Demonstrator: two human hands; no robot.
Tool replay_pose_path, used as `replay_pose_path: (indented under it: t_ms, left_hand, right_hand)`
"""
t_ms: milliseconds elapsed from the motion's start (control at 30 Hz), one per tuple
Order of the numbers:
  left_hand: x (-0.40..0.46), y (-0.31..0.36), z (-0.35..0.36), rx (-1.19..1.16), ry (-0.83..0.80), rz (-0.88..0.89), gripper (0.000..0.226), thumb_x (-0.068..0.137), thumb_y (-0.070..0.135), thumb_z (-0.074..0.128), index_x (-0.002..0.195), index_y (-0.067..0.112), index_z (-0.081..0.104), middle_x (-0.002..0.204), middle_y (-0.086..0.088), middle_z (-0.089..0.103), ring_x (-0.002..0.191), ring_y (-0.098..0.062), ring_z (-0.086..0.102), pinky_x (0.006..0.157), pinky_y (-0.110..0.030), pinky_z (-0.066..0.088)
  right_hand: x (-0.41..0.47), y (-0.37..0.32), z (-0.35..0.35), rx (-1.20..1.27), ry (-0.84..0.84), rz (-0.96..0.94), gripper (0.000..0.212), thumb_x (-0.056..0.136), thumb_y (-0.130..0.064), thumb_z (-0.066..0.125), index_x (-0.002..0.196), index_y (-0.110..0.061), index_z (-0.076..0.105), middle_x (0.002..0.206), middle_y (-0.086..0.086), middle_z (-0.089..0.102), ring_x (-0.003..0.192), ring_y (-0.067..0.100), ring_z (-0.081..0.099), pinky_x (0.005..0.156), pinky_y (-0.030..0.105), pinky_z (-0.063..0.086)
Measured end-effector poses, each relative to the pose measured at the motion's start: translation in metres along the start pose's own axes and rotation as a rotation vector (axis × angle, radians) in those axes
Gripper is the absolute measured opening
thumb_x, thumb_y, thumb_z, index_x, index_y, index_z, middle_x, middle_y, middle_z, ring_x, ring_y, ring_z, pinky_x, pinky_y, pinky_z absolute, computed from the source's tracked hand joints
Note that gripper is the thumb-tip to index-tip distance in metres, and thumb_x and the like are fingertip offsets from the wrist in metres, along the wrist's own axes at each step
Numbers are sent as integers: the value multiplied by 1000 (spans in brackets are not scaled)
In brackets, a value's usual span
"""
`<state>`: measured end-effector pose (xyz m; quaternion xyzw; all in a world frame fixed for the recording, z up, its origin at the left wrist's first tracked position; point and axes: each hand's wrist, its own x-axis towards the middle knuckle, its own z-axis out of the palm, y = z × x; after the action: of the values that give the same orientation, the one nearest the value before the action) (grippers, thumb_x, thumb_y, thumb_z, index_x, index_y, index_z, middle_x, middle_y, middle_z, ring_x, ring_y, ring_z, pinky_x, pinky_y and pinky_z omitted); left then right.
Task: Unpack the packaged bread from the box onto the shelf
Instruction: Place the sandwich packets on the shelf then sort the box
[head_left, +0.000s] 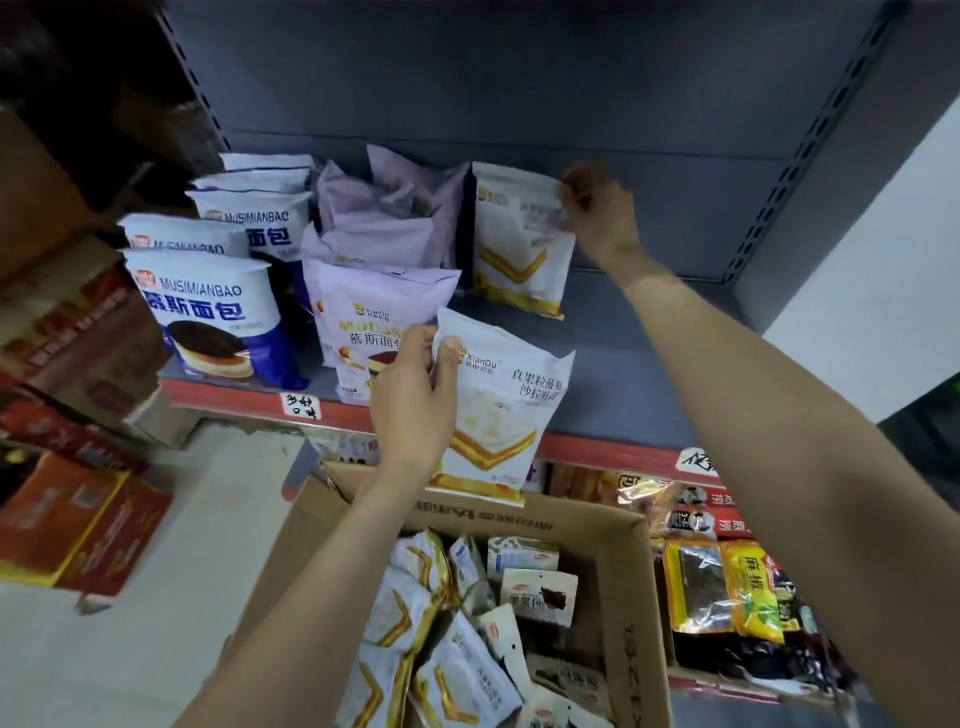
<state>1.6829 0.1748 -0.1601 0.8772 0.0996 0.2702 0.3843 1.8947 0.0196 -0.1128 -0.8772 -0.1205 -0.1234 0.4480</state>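
Note:
My left hand (415, 400) grips a white-and-gold bread packet (498, 410) by its top left corner, holding it upright at the shelf's front edge above the box. My right hand (597, 210) is blurred and pinches the top right corner of a second white-and-gold packet (519, 244) standing upright at the back of the grey shelf (639, 364). The open cardboard box (628, 597) below holds several more white-and-gold packets (415, 623) and smaller white ones.
On the shelf's left stand blue-and-white bread bags (213, 312) and lilac bags (374, 306). The shelf's right part is bare grey surface. Snack packets (727, 587) fill the lower shelf at right. Red cartons (78, 525) are stacked on the floor at left.

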Motion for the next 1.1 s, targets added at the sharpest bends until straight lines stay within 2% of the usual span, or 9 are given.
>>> replay_pose_path:
  t_ms: [133, 267, 367, 467, 633, 733, 833, 1000, 1100]
  left_hand:
    - [1, 7, 8, -29, 24, 34, 23, 99, 31, 45, 100, 10, 55, 58, 3, 51, 53, -20, 47, 52, -35, 32]
    - [-2, 19, 19, -143, 24, 14, 15, 99, 30, 46, 94, 16, 52, 55, 10, 40, 51, -6, 38, 52, -32, 26]
    - [3, 34, 30, -280, 17, -40, 13, 99, 28, 46, 92, 19, 50, 56, 9, 42, 50, -6, 38, 53, -30, 25]
    - [17, 50, 41, -330, 9, -92, 15, 98, 28, 47, 93, 15, 52, 57, 9, 45, 56, -14, 48, 58, -32, 32]
    - [34, 64, 42, -358, -70, -127, 27, 100, 28, 43, 108, 7, 58, 91, -2, 66, 95, -24, 60, 76, -29, 40]
    - [27, 51, 37, -271, -257, -64, 37, 100, 28, 42, 132, 13, 48, 127, -6, 59, 116, -24, 55, 97, -33, 43]
    - [3, 21, 27, -41, -356, 147, 46, 97, 21, 47, 142, 17, 38, 143, -1, 45, 129, -19, 42, 107, -33, 36]
    - [-15, -25, 10, 186, -271, 247, 44, 92, 15, 54, 135, 18, 47, 125, -3, 55, 113, -20, 52, 81, -26, 43]
    - [-15, -34, 6, 199, -241, 310, 42, 89, 12, 56, 131, 17, 51, 118, 0, 60, 101, -19, 57, 76, -29, 45]
  right_hand:
    - [-16, 19, -9, 52, -53, -39, 45, 88, -10, 60, 131, -5, 44, 133, 14, 45, 127, 28, 39, 92, 16, 29]
    - [-111, 22, -40, 384, -34, 76, 31, 94, -29, 52, 124, -25, 50, 132, -6, 50, 121, 4, 45, 102, 22, 34]
    - [-188, 21, -62, 492, -118, 207, 56, 83, -55, 53, 134, -37, 38, 133, -12, 49, 121, 1, 49, 99, 25, 41]
    - [-213, 20, -57, 447, -290, 295, 82, 74, -48, 71, 141, -35, 25, 122, -7, 57, 110, 6, 58, 89, 23, 48]
    - [-187, 30, -43, 419, -212, 278, 53, 77, -25, 75, 120, -30, 43, 120, -3, 64, 107, 13, 62, 95, 42, 51]
    - [-167, 36, -37, 449, -132, 295, 50, 81, -15, 73, 121, -19, 43, 118, -3, 62, 108, 14, 60, 94, 37, 50]
    - [-128, 38, -18, 392, -56, 266, 55, 82, -14, 72, 126, -11, 40, 116, -6, 57, 110, 14, 56, 93, 31, 48]
    - [-59, 32, 36, 259, 29, 260, 48, 84, -15, 69, 122, -10, 41, 115, 5, 61, 103, 19, 58, 72, 15, 44]
    - [-45, 36, 50, 236, 131, 326, 68, 82, -13, 70, 138, -14, 33, 132, 14, 48, 117, 25, 50, 89, 21, 41]
